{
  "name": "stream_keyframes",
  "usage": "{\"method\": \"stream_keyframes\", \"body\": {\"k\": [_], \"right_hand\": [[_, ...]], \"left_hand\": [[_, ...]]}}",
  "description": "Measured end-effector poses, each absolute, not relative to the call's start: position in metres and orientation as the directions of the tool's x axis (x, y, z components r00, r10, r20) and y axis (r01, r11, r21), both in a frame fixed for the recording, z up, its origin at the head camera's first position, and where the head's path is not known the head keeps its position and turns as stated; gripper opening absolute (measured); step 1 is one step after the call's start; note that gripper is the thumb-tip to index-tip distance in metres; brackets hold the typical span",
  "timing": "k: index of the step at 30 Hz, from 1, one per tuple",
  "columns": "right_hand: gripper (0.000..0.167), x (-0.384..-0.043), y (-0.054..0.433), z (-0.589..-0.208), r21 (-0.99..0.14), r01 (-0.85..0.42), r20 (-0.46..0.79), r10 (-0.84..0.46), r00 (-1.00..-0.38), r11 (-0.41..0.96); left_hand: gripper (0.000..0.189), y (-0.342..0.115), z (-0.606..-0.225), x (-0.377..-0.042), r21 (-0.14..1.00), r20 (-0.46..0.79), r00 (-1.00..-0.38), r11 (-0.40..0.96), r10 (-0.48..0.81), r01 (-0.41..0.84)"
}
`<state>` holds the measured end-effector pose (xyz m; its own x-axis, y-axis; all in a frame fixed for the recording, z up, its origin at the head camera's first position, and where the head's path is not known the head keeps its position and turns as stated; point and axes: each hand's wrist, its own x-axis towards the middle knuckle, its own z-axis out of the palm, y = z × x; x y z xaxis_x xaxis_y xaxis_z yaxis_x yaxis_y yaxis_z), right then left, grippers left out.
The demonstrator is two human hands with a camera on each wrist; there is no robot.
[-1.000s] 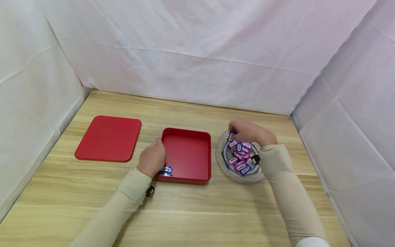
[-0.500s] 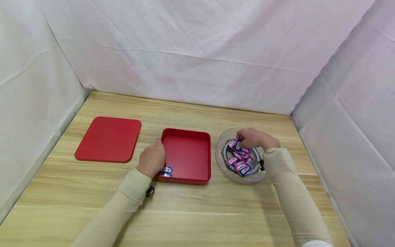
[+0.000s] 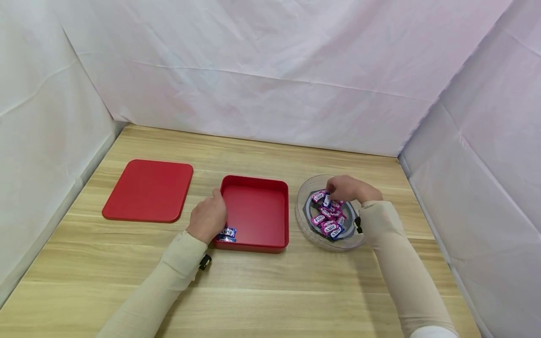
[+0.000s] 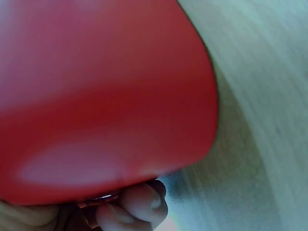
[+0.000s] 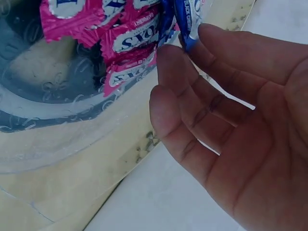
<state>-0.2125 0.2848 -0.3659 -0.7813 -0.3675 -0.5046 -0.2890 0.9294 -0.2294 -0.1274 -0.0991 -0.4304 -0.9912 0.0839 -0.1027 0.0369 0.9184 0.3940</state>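
My left hand (image 3: 208, 217) grips the left wall of a square red box (image 3: 255, 213). In the left wrist view, the fingers (image 4: 139, 202) bend against the box's edge. Two blue wrapped candies (image 3: 228, 232) lie in the box's near left corner. My right hand (image 3: 348, 188) reaches into a clear round bowl (image 3: 305, 220), where several pink wrapped candies (image 3: 329, 227) and a few blue ones are heaped. Between its thumb and index fingertip is a blue candy (image 5: 186, 19), seen in the right wrist view; the other fingers curve loosely beside it.
A flat red lid (image 3: 150, 190) lies on the wooden table (image 3: 253, 291), left of the box. White cloth (image 3: 270, 70) encloses the table at the back and on both sides.
My right hand has moved from the bowl's far left rim rightward and down to the heap. The blue candy at that rim no longer shows there. My left hand stays on the box.
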Motion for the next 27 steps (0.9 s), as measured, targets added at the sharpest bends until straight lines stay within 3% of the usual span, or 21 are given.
{"method": "stream_keyframes", "body": {"k": [15,27], "right_hand": [[0.029,-0.206,0.234,-0.321,-0.322,-0.375,-0.334,-0.475,-0.814,0.869],[0.029,-0.190,0.156,-0.298,-0.243,-0.549,-0.268,-0.600,-0.754,0.799]], "left_hand": [[0.014,-0.100,-0.430,-0.128,0.389,-0.085,-0.993,0.920,0.086,0.046],[0.018,-0.101,-0.430,-0.128,0.390,-0.103,-0.991,0.920,0.082,0.036]]}}
